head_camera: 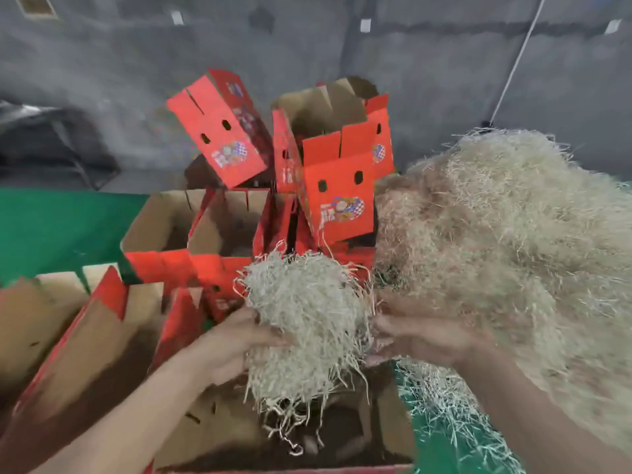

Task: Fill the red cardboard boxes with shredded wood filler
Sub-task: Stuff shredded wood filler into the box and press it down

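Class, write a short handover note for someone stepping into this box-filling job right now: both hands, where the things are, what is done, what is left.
Left hand: grips the left side of a clump of shredded wood filler.
Right hand: holds the clump's right side; blurred.
The clump hangs over the nearest open box, with strands dangling into it.
The big filler pile lies to the right. Stacked red boxes stand behind, and more open boxes sit to the left.
Done: one clump gathered.
Left: drop it in, then fill the other boxes; no filler is visible in them.
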